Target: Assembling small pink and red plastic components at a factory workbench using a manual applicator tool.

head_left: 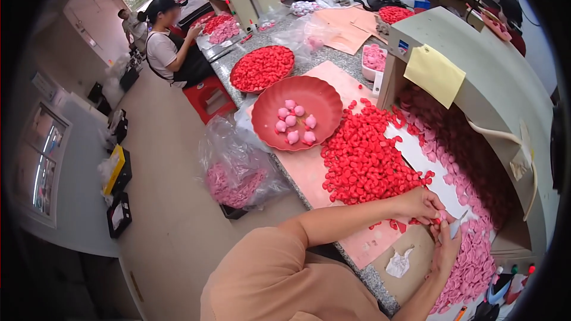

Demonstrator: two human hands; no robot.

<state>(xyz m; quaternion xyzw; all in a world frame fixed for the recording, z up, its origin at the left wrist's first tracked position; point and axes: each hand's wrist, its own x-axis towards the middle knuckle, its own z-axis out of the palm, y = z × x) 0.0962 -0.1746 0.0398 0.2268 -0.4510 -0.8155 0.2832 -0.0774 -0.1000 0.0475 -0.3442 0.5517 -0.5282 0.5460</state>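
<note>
My left hand (419,204) reaches across from the left, its fingers pinched on a small red and pink piece (438,220). From below, my right hand (445,248) closes on the same piece, fingertips nearly meeting the left ones. A thin, pale, pointed blade-like thing (457,224) sticks out by the right fingers; its grip is hidden. Beside my left hand spreads a heap of small red pieces (369,157). Flat pink pieces (467,270) lie heaped right of my right hand. A red scalloped bowl (266,120) holds several round pink pieces with red bits.
A grey arched machine housing (488,77) stands over the right side. Farther off is a bowl of red pieces (262,68). A clear bag of pink pieces (235,181) stands beside the table's left edge. Crumpled white paper (399,263) lies near me. A seated person (169,47) works far left.
</note>
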